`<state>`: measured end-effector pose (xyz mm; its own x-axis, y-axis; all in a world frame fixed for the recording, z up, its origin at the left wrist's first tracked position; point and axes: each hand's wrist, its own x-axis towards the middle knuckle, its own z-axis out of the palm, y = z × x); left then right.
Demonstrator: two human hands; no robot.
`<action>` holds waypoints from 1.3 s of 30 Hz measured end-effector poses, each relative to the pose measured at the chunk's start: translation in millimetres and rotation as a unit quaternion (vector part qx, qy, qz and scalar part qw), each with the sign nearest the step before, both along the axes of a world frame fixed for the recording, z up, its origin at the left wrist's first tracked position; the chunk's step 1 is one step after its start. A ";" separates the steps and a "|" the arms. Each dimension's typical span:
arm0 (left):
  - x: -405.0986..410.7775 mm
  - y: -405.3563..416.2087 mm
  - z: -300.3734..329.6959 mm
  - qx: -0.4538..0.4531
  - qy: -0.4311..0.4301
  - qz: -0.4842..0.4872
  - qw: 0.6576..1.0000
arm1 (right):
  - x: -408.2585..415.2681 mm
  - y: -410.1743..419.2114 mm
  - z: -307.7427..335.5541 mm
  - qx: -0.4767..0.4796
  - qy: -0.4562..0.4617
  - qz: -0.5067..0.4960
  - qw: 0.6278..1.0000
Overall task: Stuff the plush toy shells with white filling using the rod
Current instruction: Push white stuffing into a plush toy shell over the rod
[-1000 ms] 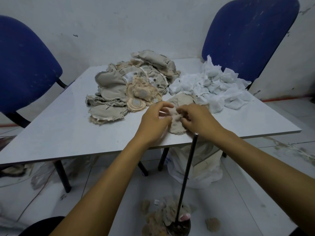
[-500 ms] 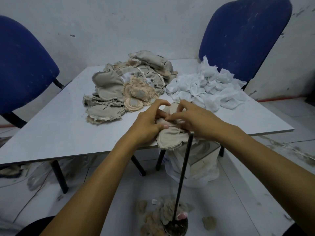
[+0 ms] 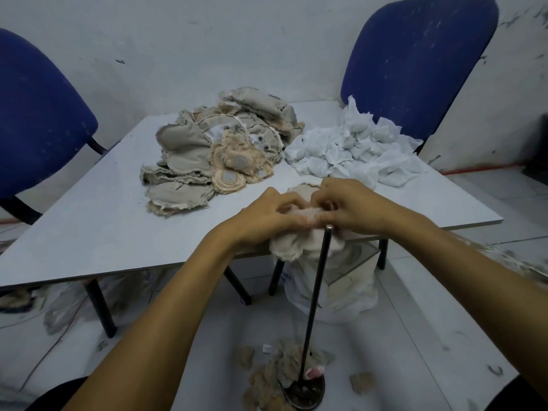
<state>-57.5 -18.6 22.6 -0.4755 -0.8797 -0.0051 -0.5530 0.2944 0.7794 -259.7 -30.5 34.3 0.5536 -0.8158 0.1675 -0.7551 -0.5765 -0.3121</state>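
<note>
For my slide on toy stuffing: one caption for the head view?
Both hands grip a plush shell above the upright rod.

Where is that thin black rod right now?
In the head view the rod stands upright on a round base on the floor, right of centre, its top just below the right hand and the plush shell.
</note>
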 end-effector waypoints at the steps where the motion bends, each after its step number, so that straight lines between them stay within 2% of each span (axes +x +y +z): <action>1: 1.6 -0.7 -0.3 0.009 0.001 -0.004 1.000 | -2.1 2.7 -1.3 -0.002 -0.056 -0.020 0.998; 4: -0.5 0.9 -4.3 -0.065 -0.022 0.016 0.997 | -0.7 13.0 -5.0 0.055 -0.150 -0.034 0.986; 6: -4.2 6.1 -6.3 -0.088 0.031 0.040 0.995 | -1.2 21.4 -4.0 0.133 -0.166 0.023 0.977; 8: -4.4 12.7 -4.6 -0.067 0.108 0.037 0.991 | -8.0 27.9 -1.0 0.179 -0.145 0.066 0.971; 10: -3.2 19.5 -0.1 -0.019 0.150 -0.012 0.988 | -16.3 31.6 0.6 0.200 -0.143 0.058 0.968; 13: -4.1 30.0 7.2 0.036 0.145 -0.076 0.986 | -21.2 35.1 -0.9 0.169 -0.192 0.040 0.966; 16: -4.3 35.1 18.6 0.048 0.105 -0.084 0.990 | -19.6 39.0 -3.9 0.093 -0.230 0.034 0.968; 18: -2.1 35.7 28.7 0.018 0.043 -0.073 0.996 | -14.1 42.0 -5.2 0.071 -0.251 0.033 0.965; 21: 1.4 37.2 33.2 -0.098 -0.079 -0.051 0.991 | -10.4 47.9 -0.5 0.169 -0.260 0.049 0.949; 23: 0.7 41.6 30.3 -0.172 -0.067 -0.035 0.982 | -17.4 48.9 8.3 0.216 -0.196 0.080 0.953; 25: -2.6 47.5 28.7 -0.240 -0.054 -0.034 0.969 | -26.9 48.9 16.4 0.206 -0.104 0.094 0.968; 26: -4.9 50.8 28.4 -0.290 -0.071 -0.037 0.954 | -29.6 49.5 19.2 0.180 -0.082 0.088 0.976; 28: -8.5 55.2 28.2 -0.384 -0.107 -0.046 0.916 | -30.4 53.8 22.1 0.058 -0.098 0.073 0.991; 30: -8.3 57.5 30.1 -0.460 -0.106 -0.035 0.881 | -25.7 60.5 26.8 -0.062 -0.127 0.091 0.986; 32: -10.2 60.8 34.9 -0.520 -0.090 -0.017 0.849 | -19.6 67.4 34.0 -0.155 -0.151 0.113 0.970; 36: -16.1 67.5 37.8 -0.604 -0.035 0.003 0.796 | -9.9 79.5 33.7 -0.339 -0.145 0.079 0.926; 39: -16.6 74.7 24.0 -0.643 -0.047 -0.011 0.764 | -12.4 88.8 10.4 -0.431 -0.113 0.075 0.892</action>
